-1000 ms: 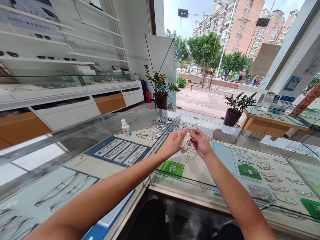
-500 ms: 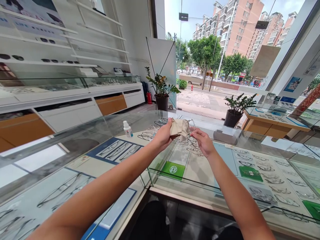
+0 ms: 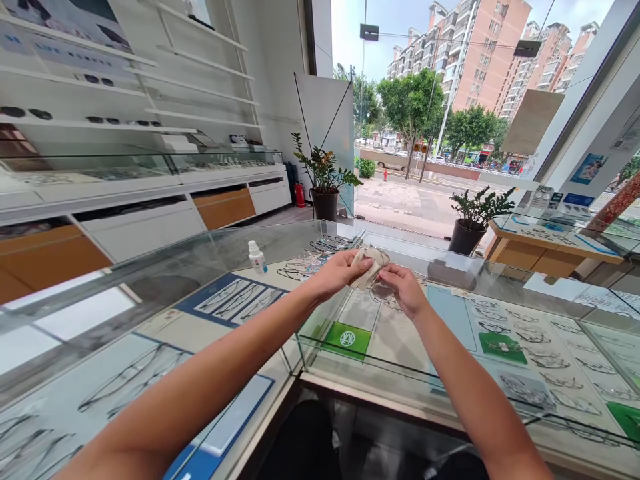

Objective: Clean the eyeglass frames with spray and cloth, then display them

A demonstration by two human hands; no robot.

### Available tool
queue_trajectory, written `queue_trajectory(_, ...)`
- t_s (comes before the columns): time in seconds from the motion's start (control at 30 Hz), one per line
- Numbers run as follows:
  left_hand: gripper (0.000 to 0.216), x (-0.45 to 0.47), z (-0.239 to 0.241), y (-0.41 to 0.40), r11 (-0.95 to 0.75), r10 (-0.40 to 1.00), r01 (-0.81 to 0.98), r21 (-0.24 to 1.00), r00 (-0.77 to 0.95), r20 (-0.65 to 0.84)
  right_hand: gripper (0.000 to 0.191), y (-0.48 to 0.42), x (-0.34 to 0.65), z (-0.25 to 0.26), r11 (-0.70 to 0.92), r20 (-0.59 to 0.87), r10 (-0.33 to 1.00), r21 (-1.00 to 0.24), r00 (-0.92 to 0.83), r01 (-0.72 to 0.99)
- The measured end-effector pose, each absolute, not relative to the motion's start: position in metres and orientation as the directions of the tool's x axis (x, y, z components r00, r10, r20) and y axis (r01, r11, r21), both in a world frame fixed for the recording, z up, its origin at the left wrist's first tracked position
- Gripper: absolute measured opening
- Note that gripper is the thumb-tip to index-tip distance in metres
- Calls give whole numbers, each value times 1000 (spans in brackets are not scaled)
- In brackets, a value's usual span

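Above the glass display counter [image 3: 280,373], my left hand [image 3: 336,273] pinches a beige cleaning cloth [image 3: 364,268] and presses it against a pair of thin-framed glasses [image 3: 380,288]. My right hand [image 3: 406,291] grips those glasses from the right, its fingers closed on the frame. Both hands meet over the corner where two glass cases join. A small white bottle [image 3: 257,257] with a blue label stands on the glass to the left of my left hand.
Under the glass lie several rows of spectacle frames [image 3: 235,301] on blue and green mats. Wall shelves and cabinets [image 3: 140,200] run along the left. Two potted plants [image 3: 324,180] stand by the big window, with another counter [image 3: 550,240] at the right.
My left hand had lifted the cloth up and away; it has now come back down onto the glasses. My right hand stayed near the same spot, holding the frame.
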State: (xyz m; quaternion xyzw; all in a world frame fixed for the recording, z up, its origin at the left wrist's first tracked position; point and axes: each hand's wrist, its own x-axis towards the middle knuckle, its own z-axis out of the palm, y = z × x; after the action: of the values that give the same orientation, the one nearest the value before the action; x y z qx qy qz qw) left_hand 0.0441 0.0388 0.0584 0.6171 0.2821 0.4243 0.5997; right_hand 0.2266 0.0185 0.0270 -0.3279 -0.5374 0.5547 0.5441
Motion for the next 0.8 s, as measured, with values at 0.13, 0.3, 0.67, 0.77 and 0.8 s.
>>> queue_trajectory(0.13, 50, 46, 65, 30, -136, 868, -150, 979, 458, 191, 43, 13, 226, 29, 68, 158, 948, -948, -275, -311)
queue_trajectory(0.3, 42, 56, 61, 22, -222, 924, -151, 963, 283, 257, 48, 10, 223, 24, 86, 175, 927, -959, -330, -268)
queue_trajectory(0.67, 52, 63, 55, 23, -215, 944, -293, 932, 185, 275, 44, 9, 221, 27, 167, 233, 933, -956, -275, -243)
queue_trajectory(0.77, 61, 62, 57, 26, -120, 933, -339, 933, 281, 223, 42, 11, 223, 28, 107, 185, 949, -950, -255, -293)
queue_trajectory(0.8, 63, 62, 58, 27, -84, 927, -349, 933, 316, 202, 42, 12, 223, 28, 80, 165, 954, -945, -251, -316)
